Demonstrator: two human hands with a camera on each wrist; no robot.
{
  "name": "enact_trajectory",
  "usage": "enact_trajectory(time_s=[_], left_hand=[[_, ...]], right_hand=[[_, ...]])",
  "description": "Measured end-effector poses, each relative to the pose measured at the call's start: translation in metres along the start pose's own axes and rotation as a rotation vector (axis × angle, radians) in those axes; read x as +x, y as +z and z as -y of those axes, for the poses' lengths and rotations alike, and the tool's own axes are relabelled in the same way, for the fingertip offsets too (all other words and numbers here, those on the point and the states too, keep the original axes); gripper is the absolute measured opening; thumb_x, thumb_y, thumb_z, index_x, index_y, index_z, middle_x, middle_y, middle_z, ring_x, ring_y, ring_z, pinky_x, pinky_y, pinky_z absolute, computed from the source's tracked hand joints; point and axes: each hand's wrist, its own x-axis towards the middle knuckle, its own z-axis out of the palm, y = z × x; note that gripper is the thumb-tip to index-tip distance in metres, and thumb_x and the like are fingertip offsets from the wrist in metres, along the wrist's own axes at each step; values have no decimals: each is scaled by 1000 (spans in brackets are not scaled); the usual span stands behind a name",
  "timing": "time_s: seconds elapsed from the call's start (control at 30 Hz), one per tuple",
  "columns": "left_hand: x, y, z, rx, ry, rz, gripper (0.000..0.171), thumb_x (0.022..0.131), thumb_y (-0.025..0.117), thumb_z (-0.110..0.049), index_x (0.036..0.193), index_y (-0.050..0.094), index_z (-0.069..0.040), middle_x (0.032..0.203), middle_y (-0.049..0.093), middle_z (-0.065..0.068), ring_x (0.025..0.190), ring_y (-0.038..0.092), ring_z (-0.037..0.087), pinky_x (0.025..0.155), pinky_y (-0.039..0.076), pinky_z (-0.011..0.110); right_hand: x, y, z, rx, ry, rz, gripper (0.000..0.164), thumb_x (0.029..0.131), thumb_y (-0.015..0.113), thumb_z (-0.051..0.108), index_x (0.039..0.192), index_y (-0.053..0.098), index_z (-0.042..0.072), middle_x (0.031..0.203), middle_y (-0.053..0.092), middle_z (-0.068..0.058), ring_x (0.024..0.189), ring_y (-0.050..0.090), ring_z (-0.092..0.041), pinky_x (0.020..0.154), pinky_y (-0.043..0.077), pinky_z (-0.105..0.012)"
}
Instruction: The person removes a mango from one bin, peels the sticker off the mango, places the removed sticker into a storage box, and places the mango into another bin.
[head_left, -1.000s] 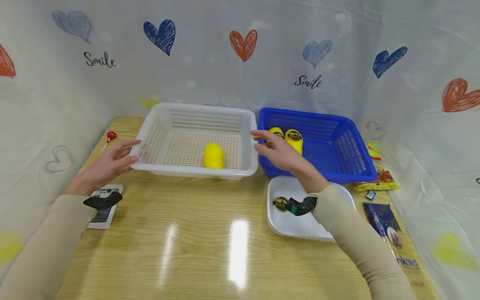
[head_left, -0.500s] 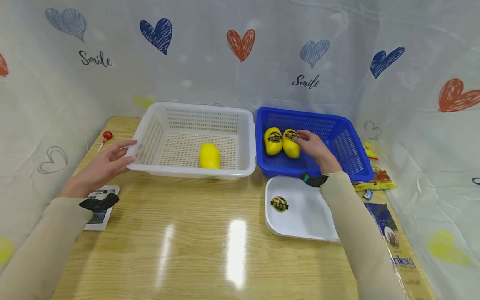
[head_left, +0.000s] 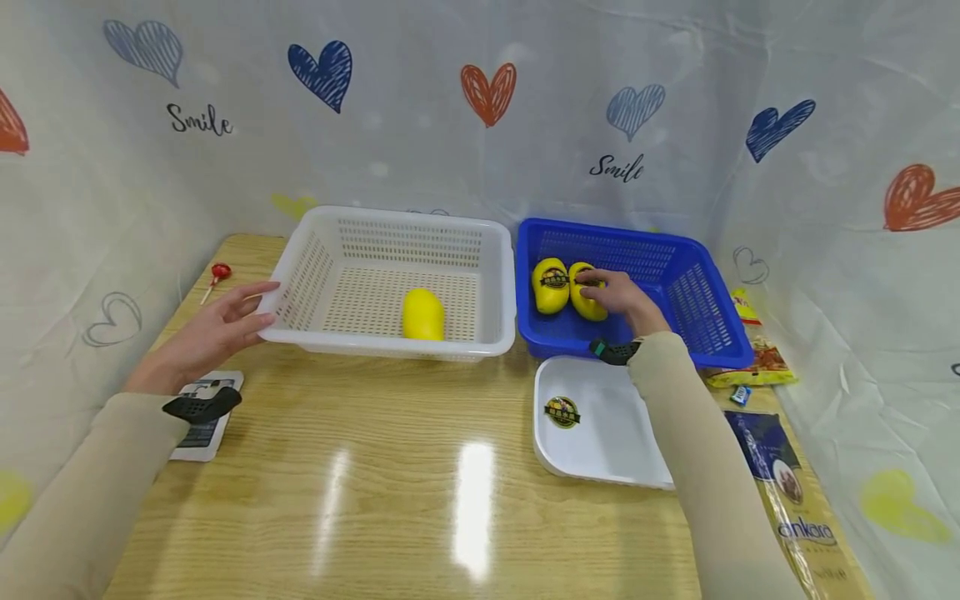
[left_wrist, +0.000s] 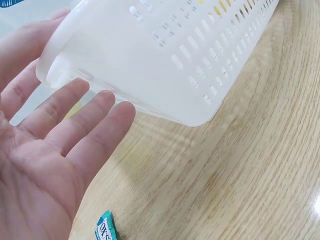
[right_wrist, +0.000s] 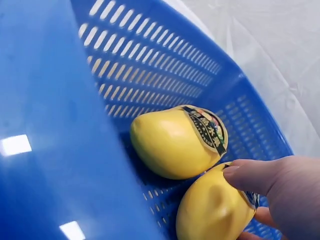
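Basically, right hand [head_left: 619, 293] pinches the rightmost smooth yellow oval fruit [head_left: 590, 311], which lies to its left, long axis roughly fore-and-aft.

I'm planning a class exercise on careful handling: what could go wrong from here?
The right hand grips a smooth, rounded yellow fruit, which might slip if lifted. The neighbouring fruit lies close beside it and could be nudged or roll. The left hand touches the rim of the white basket; an accidental push might shift it and set the fruit inside rolling.
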Motion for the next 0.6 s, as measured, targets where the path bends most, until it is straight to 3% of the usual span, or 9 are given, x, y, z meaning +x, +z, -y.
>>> enact_trajectory(time_s=[0.2,0.43,0.6], left_hand=[[1,1,0,1,6,-10,57,103,50,-12,154,24,-16,148,33,10,116,52,6,88,51,20],[2,2,-1,5,-5,-10,58,103,50,-12,154,23,-15,149,30,12,117,52,6,88,51,19],[2,1,-1,16,-7,-1,58,104,49,-13,155,22,-16,151,27,12,117,52,4,88,50,19]], right_hand=[[2,-2,0,49,44,19,44,104,47,19,147,44,12,159,18,-19,143,21,-39,113,26,-53],[4,0,-5,282,99,-40,48,101,55,15,147,45,10,161,15,-16,139,33,-39,106,40,-52],[5,2,-8,340,96,-39,49,100,57,14,147,44,9,159,22,-15,137,35,-37,106,39,-53]])
